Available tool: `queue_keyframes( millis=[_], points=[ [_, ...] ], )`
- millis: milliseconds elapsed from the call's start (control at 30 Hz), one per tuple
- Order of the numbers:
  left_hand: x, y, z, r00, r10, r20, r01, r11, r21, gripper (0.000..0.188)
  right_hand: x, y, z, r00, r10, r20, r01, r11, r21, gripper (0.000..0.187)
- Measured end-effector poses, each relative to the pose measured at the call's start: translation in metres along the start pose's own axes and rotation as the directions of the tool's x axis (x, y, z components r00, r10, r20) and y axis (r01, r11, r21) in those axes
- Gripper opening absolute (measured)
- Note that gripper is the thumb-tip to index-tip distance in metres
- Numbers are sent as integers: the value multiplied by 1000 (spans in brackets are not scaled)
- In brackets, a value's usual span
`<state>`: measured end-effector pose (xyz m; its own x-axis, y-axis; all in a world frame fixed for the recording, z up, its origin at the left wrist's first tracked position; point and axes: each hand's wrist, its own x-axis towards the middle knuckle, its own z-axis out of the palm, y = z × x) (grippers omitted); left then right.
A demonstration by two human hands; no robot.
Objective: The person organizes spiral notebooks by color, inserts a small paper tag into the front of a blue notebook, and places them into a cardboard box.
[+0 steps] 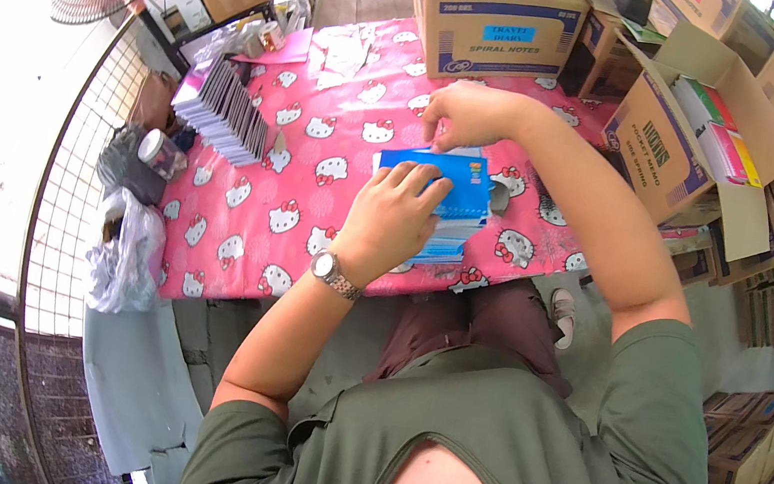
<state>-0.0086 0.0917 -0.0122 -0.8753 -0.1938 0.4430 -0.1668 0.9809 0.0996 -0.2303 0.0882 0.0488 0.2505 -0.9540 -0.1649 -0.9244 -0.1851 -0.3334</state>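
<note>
Right now the stack (458,208) of blue notebooks lies under the left hand (386,211) and just on the near side of the right hand (467,121), on the pink cloth (317,203). Small yellow print marks the top cover, toward the right of its far edge, too small to read. Beyond the stack, a carton (498,37) bears a bright blue label (508,34) and dark lettering; to the stack's right, an open carton (661,139) shows green and dark print. To its left stands a second stack (226,110), dark-edged, with no legible writing.

The person's left hand, a watch (334,274) at its wrist, rests on the top cover, fingers bent and slightly spread; whether it grips cannot be told. The right hand is loosely curled at the stack's far edge, fingertips turned down; whether they pinch anything cannot be seen.
</note>
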Motion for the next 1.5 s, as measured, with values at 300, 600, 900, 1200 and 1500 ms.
queue_keyframes(
  millis=[300, 600, 900, 1200, 1500],
  points=[
    [39, 0, -29, 984, -13, 179, 36, 991, -125, 26, -73, 224, 175, 477, 656, -585, -590, 732, 340, 33],
    [72, 13, -65, 950, -249, 186, 249, 968, 25, 18, -67, 256, 261, 513, 661, -548, -767, 640, 54, 28],
    [68, 22, -27, 957, -288, -24, 288, 946, 146, 22, -92, 252, 176, 424, 508, -750, -262, 861, 436, 26],
    [65, 24, -15, 952, -246, -184, 277, 946, 169, 20, -102, -22, 119, 746, 309, -590, 366, 549, 751, 54],
    [53, 12, -26, 972, -152, -177, 162, 986, 44, 17, -91, 3, 50, 753, 20, -658, 302, 878, 372, 44]
  ],
)
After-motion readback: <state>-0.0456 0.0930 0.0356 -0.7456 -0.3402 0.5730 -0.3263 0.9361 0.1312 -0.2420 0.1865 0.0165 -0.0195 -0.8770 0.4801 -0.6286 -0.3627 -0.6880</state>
